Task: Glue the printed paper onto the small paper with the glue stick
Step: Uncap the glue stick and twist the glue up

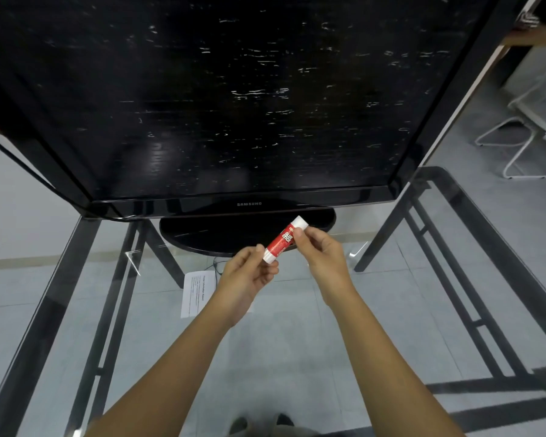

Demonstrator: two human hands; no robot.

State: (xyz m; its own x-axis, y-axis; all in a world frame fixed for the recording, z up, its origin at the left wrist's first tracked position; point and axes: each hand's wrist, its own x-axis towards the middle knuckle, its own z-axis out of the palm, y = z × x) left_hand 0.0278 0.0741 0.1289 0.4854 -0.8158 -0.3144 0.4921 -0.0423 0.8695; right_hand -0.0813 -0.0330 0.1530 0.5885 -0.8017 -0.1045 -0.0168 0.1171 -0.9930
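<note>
A red glue stick (283, 240) with white ends is held in the air above the glass table, tilted up to the right. My left hand (245, 279) pinches its lower white end. My right hand (323, 250) grips its upper part near the white cap. A printed paper (194, 293) lies flat on the glass under my left wrist, partly hidden by it. I see no separate small paper.
A large black Samsung monitor (221, 99) stands on an oval base (208, 233) at the back of the glass table (297, 342). Black table frame bars (454, 279) show through the glass. White chair legs (517, 146) stand on the floor at right.
</note>
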